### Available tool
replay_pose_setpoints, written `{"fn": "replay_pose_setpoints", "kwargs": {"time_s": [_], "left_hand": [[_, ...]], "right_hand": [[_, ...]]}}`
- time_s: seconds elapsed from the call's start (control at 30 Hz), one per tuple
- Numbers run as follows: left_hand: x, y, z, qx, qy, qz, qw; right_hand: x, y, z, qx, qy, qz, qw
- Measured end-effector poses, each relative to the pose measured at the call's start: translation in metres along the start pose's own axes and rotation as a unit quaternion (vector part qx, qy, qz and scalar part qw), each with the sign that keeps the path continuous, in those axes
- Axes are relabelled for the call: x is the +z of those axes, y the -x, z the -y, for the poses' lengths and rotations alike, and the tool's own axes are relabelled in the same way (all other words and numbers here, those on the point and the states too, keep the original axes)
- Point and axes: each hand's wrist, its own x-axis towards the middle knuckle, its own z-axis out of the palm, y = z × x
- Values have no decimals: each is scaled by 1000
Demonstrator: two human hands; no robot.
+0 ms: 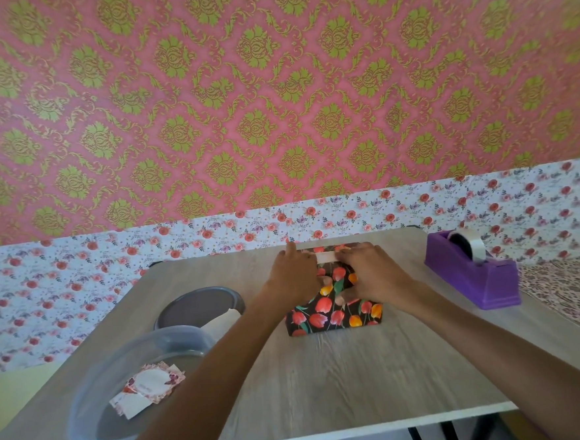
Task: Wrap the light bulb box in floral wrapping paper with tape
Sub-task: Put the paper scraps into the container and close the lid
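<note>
Both hands are down on top of the box [336, 319], close together but not touching. The left hand [292, 276] lies flat with its fingers stretched forward. The right hand [371, 276] presses too, though its fingertips drop over the far edge, so I cannot tell whether they pinch anything. Between the hands, along the far top edge of the box, runs a pale strip of tape [325, 257], and that is where I'd expect trouble. If either hand lifts before the strip is rubbed flat, the tape could spring up or wrinkle. If they pull unevenly, the wrapping paper [322, 308] might slip and the fold beneath open. It is dark, glossy paper printed with red and orange tulips, and it looks thin enough to tear at a sharp corner. The box itself is a low, square-edged block sitting mid-worktop [328, 389], on smooth grey wood-grain laminate. Right of the box is a chunky purple plastic tape dispenser [474, 280] with a clear roll. Left of the box lies a round grey lid [191, 305], and nearer me on that side a clear round tub [98, 388] holds small flowered cards [146, 389].
</note>
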Motion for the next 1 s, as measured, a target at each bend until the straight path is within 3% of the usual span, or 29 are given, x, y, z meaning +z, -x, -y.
{"fn": "replay_pose_setpoints", "kwargs": {"time_s": [0.2, 0.47, 0.53, 0.63, 0.77, 1.0], "left_hand": [[9, 17, -8, -22, -74, -128, 989], [17, 25, -5, -80, 162, -221, 958], [20, 21, -3, -59, 213, -184, 958], [21, 13, 2, -15, 158, -100, 982], [16, 4, 8, 7, 91, -25, 995], [16, -2, 5, -2, 96, -13, 995]], "right_hand": [[2, 16, 4, 30, -81, -71, 994], [19, 26, 1, 6, -138, -160, 977], [22, 28, -1, -2, -163, -173, 971], [19, 26, -5, -3, -155, -158, 975], [10, 13, -6, -22, 41, -61, 997], [2, -6, -7, -4, 89, 17, 996]]}}
